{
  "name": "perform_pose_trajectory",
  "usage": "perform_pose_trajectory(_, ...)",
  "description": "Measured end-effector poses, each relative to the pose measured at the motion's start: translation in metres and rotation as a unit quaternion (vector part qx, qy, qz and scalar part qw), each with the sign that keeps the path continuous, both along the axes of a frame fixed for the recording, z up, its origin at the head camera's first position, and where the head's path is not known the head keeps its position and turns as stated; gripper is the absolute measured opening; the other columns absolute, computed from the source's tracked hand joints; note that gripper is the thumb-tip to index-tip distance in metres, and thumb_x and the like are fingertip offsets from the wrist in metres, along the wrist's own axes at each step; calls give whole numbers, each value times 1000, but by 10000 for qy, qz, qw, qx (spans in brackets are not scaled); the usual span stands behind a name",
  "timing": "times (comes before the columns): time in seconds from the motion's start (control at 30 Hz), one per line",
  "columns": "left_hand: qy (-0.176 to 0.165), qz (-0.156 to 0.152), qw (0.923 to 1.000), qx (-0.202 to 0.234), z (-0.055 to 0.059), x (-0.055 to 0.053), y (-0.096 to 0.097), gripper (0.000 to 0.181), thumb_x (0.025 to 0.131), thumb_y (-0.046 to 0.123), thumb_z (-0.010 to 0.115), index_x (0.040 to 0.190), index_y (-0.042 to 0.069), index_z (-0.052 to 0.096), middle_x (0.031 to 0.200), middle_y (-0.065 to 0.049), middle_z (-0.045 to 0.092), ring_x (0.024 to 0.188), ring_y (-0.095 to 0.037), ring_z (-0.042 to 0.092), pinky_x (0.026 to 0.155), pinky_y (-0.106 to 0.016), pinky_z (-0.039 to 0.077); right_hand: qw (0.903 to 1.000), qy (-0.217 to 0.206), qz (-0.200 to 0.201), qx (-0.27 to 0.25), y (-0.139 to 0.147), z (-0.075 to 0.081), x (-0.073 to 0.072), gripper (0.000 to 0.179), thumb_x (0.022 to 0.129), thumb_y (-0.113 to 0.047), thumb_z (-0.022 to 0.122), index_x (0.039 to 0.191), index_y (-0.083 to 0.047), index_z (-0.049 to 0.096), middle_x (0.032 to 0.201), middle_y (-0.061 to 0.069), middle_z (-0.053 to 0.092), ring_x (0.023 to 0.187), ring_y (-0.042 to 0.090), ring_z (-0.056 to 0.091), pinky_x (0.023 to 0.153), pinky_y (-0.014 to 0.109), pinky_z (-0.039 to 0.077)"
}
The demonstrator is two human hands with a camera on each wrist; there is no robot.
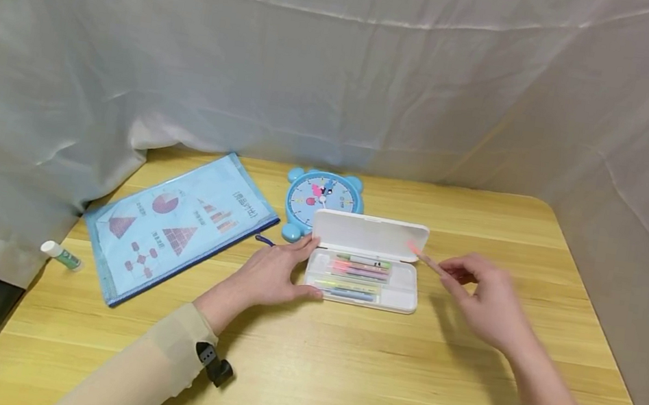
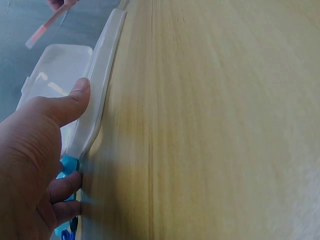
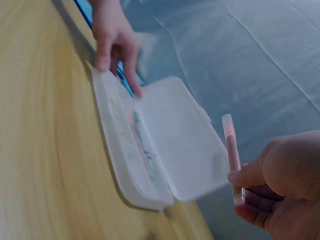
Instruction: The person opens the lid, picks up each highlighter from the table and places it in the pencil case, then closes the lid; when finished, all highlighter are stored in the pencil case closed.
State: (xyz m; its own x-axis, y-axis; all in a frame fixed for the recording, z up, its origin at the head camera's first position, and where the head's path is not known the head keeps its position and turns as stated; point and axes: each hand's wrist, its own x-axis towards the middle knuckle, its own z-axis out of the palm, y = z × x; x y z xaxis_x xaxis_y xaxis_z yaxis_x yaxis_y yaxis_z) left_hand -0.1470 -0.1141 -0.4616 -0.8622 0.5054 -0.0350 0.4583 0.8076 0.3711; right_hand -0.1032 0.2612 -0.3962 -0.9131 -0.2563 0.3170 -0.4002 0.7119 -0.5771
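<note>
My right hand (image 1: pixel 482 299) pinches a slim marker (image 3: pixel 233 155) between thumb and fingers, above the table and just right of the case. The marker has a clear cap with a pink-orange tip, which points up and left in the head view. An open white pencil case (image 1: pixel 406 278) lies in front of me with its lid (image 1: pixel 366 234) raised at the back. My left hand (image 1: pixel 273 275) grips the case's left end, thumb at the front edge and fingers near the hinge. Several coloured markers (image 1: pixel 360 271) lie side by side in the case.
A blue bear-shaped toy clock (image 1: pixel 293 206) is behind the case, partly hidden by the lid. On the left lies a light blue zip folder (image 1: pixel 171 229) with printed charts. A glue stick (image 1: pixel 61 255) lies by the table's left edge. Grey cloth (image 1: pixel 341 80) hangs behind.
</note>
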Motion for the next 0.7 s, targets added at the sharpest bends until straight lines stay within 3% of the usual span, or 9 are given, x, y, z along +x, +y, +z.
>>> perform_pose_trajectory(0.27,-8,-20,10000,22,-1,0,0,109,85,75,73,167,14,34,169,-6,33,127,-35,63,81,-39,53,9985,-145,527,-3,-28,-12,-7,15,93,7,76,104,-2,78,98,3,72,89,18,68,76,46,57)
perform_pose_trajectory(0.5,-2,-42,10000,9,-1,-1,0,109,86,77,71,167,15,32,169,-6,33,123,-34,65,81,-38,54,9937,-389,1039,152,-52,-25,-17,16,94,7,75,107,-3,77,99,2,71,91,17,67,80,43,58)
perform_pose_trajectory(0.7,14,-49,10000,3,-2,-2,0,109,86,77,71,167,14,33,169,-7,33,125,-35,64,82,-39,54,9893,-560,1221,563,-73,-35,-19,16,96,3,73,109,-3,77,96,-1,68,91,17,64,82,41,57)
